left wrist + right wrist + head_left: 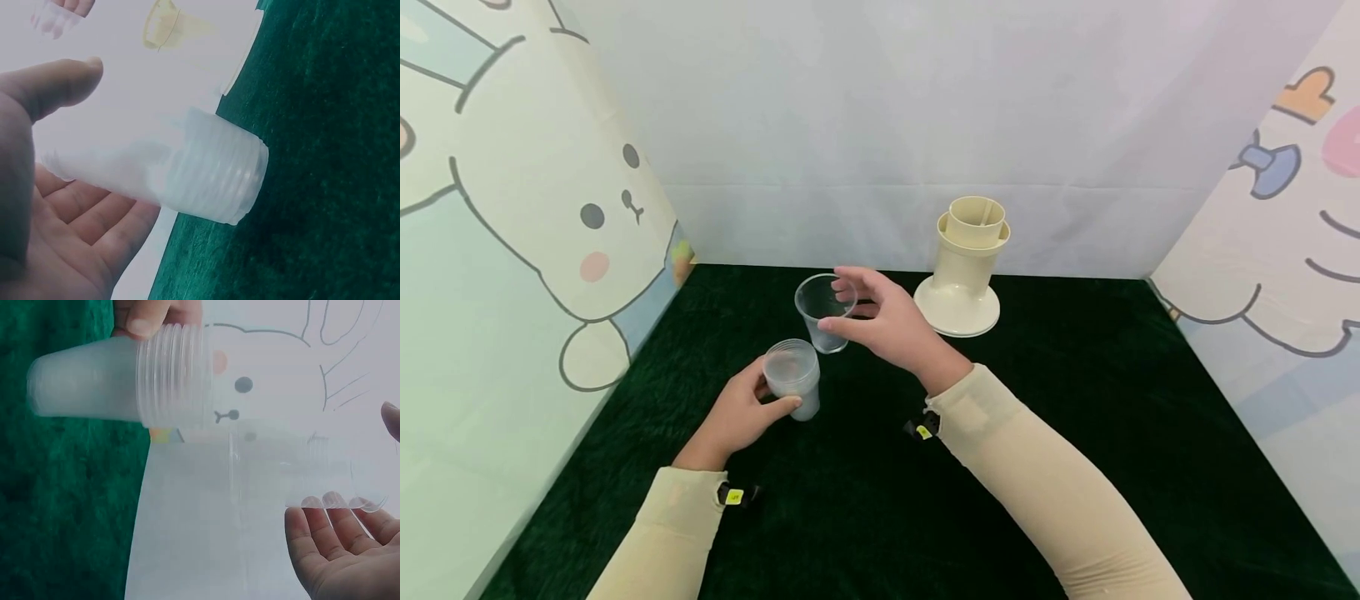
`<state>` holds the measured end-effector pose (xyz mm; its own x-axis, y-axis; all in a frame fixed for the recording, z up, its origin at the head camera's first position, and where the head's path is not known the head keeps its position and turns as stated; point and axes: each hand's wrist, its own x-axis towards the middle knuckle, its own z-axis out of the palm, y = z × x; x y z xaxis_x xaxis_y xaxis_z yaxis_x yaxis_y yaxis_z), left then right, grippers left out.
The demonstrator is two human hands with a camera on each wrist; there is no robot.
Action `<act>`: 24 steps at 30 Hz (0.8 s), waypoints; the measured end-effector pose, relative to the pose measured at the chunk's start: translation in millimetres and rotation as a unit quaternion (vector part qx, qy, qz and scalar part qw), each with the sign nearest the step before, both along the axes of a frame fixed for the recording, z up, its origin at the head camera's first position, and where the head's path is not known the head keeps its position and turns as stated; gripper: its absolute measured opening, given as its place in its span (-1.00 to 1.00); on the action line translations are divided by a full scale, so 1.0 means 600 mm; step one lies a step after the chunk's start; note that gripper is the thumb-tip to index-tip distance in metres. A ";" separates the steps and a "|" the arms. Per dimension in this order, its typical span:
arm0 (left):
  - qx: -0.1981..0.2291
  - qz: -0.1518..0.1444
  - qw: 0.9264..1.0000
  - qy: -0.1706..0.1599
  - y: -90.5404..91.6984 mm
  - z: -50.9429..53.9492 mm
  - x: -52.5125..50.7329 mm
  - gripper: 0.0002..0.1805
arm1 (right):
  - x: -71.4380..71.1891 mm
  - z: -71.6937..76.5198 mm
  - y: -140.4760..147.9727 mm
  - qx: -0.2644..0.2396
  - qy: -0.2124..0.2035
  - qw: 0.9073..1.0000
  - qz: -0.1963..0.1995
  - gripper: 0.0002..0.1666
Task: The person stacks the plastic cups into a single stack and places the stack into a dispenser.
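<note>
In the head view my left hand (737, 417) holds a stack of nested clear plastic cups (793, 375), thumb on the near side and fingers behind. The ridged rims of the stack (172, 378) show in the right wrist view. Just beyond the stack, my right hand (887, 321) grips a single clear plastic cup (826, 312) near its rim. The right wrist view puts that hand's fingers (340, 525) along the side of the single cup. Glare washes out part of the stack (215, 169) in the left wrist view.
A cream plastic holder (962, 292) with a round base and cylindrical top stands at the back, right of the hands. Dark green cloth (865, 508) covers the table. White fabric (820, 125) hangs behind, with cartoon-printed panels (535, 250) at both sides.
</note>
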<state>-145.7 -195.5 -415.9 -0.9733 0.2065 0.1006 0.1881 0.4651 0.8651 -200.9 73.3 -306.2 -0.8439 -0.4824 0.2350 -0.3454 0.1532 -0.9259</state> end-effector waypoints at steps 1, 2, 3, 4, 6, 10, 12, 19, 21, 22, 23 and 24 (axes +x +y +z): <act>0.000 -0.001 1.000 0.001 0.000 0.000 0.000 -0.26 | 0.001 0.001 -0.002 0.001 0.003 1.000 0.003 -0.17; -0.001 -0.001 1.000 0.001 0.000 0.000 0.000 -0.26 | 0.003 0.003 -0.004 0.003 0.006 1.000 0.006 -0.17; -0.002 -0.002 1.000 0.002 0.000 0.000 0.000 -0.27 | 0.004 0.004 -0.005 0.004 0.008 1.000 0.009 -0.18; -0.002 -0.003 1.000 0.003 0.000 0.000 0.000 -0.27 | 0.005 0.004 -0.007 0.005 0.011 1.000 0.012 -0.18; -0.002 -0.004 1.000 0.003 0.000 0.000 0.000 -0.27 | 0.008 0.005 -0.010 0.006 0.012 1.000 0.016 -0.18; -0.001 -0.006 1.000 0.002 -0.001 0.000 0.000 -0.27 | 0.012 0.005 -0.016 0.004 0.010 1.000 0.024 -0.19; 0.000 -0.006 1.000 0.001 -0.001 0.001 0.000 -0.27 | 0.013 0.003 -0.019 0.004 0.007 1.000 0.028 -0.19; -0.006 -0.004 1.000 0.003 -0.002 0.000 0.000 -0.27 | 0.016 -0.005 -0.031 0.003 -0.002 0.999 0.041 -0.20; -0.005 -0.004 1.000 0.003 -0.002 0.000 0.000 -0.25 | 0.016 -0.008 -0.034 0.004 -0.003 0.999 0.045 -0.21; -0.004 -0.005 1.000 0.002 -0.002 0.000 0.000 -0.24 | 0.016 -0.009 -0.035 0.005 -0.003 0.999 0.046 -0.21; -0.004 -0.004 1.000 0.001 -0.002 0.000 0.000 -0.23 | 0.017 -0.009 -0.036 0.004 -0.004 0.999 0.047 -0.21; -0.003 -0.005 1.000 -0.001 -0.001 0.000 0.000 -0.23 | 0.017 -0.010 -0.037 0.004 -0.005 0.999 0.048 -0.22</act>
